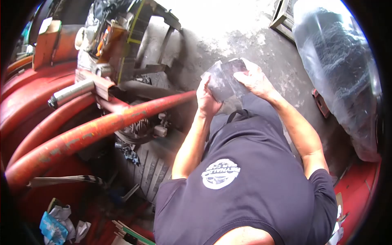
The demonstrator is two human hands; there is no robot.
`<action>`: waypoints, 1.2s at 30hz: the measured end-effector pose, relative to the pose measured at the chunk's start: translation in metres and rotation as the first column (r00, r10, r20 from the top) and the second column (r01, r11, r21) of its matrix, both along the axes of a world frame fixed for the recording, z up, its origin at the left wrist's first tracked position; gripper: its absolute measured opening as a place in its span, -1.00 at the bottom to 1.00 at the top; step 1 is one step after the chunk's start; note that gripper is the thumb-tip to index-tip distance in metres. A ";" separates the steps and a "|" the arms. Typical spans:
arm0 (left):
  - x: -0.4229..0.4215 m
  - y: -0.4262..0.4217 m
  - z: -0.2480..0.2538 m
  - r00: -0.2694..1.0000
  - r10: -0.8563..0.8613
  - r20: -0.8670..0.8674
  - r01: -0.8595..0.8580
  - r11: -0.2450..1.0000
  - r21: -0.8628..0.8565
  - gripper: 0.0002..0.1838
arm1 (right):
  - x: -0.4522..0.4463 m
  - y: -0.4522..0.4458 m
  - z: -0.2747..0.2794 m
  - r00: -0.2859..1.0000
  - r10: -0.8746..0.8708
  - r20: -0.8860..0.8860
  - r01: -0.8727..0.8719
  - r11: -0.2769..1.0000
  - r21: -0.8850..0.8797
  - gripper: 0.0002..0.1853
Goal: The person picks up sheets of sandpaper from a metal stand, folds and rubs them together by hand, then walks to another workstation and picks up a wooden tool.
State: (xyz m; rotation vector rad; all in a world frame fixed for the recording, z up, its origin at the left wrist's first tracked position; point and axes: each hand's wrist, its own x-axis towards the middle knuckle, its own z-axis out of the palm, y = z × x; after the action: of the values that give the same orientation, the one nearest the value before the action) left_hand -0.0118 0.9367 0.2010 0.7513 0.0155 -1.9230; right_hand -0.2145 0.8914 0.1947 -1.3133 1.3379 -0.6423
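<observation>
In front of my waist, my left hand grips the left edge of a thin, translucent grey sheet, apparently plastic. My right hand is closed on a darker piece of similar sheet, its thumb lying across the top face. The two pieces touch or overlap in the middle; I cannot tell whether they are joined. Part of each is hidden behind my fingers.
A worn red metal tube runs from the lower left toward my left hand. Behind it stands cluttered machinery with a silver cylinder. On the right hangs a large plastic-wrapped object. A wooden frame lies on the stained concrete floor.
</observation>
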 end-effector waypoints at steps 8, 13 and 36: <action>-0.074 -0.118 0.037 0.961 0.021 0.275 -0.019 1.000 -0.010 -0.11 | -0.038 -0.099 0.038 0.991 0.131 -0.015 -0.131 0.972 -0.195 -0.47; -0.082 -0.168 0.067 0.851 -0.040 0.523 -0.090 0.971 0.220 -0.10 | -0.028 -0.142 0.053 0.988 0.129 0.087 -0.117 0.985 -0.126 -0.55; 0.030 -0.505 0.023 0.917 -0.253 0.307 0.321 0.927 -0.194 -0.06 | 0.072 -0.464 0.083 0.998 0.022 0.057 -0.010 0.978 -0.209 -0.61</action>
State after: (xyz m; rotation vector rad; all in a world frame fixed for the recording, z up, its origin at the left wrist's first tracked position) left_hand 0.0184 0.4320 0.2236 0.8881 -0.5220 -2.0311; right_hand -0.1429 0.4276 0.2778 -1.4597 1.2356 -0.8219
